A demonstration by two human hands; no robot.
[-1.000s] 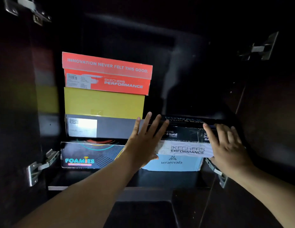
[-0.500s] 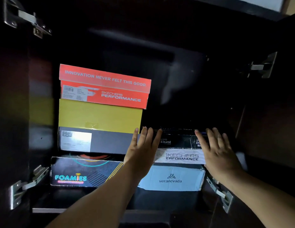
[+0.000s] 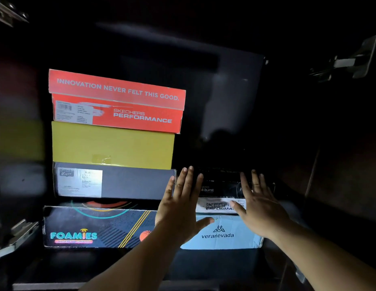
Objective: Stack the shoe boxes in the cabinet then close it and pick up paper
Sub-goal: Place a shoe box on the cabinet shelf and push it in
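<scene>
Pressing black box (image 3: 221, 185) — seemingly — both flat hands (image 3: 183, 204).

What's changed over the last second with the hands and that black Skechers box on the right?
Both hands have closed in along the front of the black Skechers box: the left hand and the right hand now sit nearer each other, fingers straight, flat against it. Nothing was gripped or released. The box still sits on the veranevada box; the left stack looks unchanged.
</scene>
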